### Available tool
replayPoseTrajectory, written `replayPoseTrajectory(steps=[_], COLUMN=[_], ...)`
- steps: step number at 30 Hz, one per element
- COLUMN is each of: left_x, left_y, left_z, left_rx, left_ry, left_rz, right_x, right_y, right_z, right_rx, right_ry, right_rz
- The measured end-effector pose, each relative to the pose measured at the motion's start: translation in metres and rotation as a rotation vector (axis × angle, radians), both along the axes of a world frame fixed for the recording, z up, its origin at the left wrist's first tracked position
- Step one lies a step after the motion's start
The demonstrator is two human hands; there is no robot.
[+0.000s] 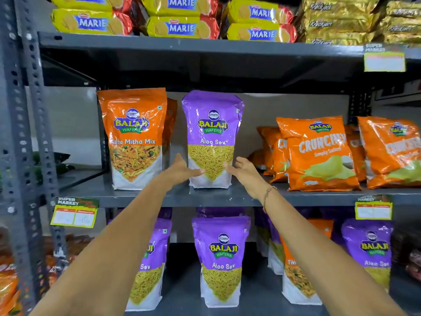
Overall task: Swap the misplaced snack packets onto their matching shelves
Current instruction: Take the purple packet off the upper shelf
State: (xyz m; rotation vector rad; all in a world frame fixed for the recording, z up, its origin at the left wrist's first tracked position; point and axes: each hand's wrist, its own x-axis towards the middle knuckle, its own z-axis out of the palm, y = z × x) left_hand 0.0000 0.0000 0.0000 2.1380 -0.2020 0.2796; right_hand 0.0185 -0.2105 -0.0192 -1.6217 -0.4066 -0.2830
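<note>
A purple Aloo Sev packet (213, 133) stands upright on the middle shelf (227, 197), between orange packets. My left hand (182, 169) reaches its lower left corner and my right hand (245, 173) its lower right corner. Both hands have spread fingers whose tips touch the packet's front near the bottom, and neither hand is closed around it. An orange Tikha Mitha Mix packet (134, 137) stands just left of it. On the lower shelf another orange Tikha Mitha Mix packet (296, 274) stands among purple Aloo Sev packets (222, 258), partly hidden by my right forearm.
Orange Crunchex chip bags (319, 153) fill the right of the middle shelf. Yellow Marie biscuit packs (182, 26) and gold Krackjack packs (337, 21) lie on the top shelf. A grey perforated upright (16, 133) runs down the left. Price tags (74, 214) hang from the shelf edges.
</note>
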Motion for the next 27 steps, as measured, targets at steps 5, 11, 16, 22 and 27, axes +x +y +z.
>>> replayPoseTrajectory(steps=[5, 11, 16, 22, 27], left_x=[0.021, 0.026, 0.016, -0.027, -0.077], left_y=[0.002, 0.002, 0.003, 0.01, 0.016], left_z=[-0.006, -0.028, -0.024, -0.032, -0.044], left_rx=[-0.074, -0.151, -0.097, -0.005, -0.108], left_ry=[0.023, -0.109, -0.144, -0.219, -0.239], left_rz=[-0.086, -0.13, -0.055, 0.017, -0.091], right_x=[0.026, 0.038, 0.02, -0.038, -0.094], right_y=[-0.003, -0.011, -0.011, -0.012, -0.016], right_z=[-0.006, -0.013, -0.009, -0.007, -0.018], right_rx=[-0.056, -0.012, 0.015, 0.001, 0.022], right_ry=[-0.065, -0.089, -0.125, -0.208, -0.224], right_rz=[0.015, 0.067, 0.016, -0.001, -0.008])
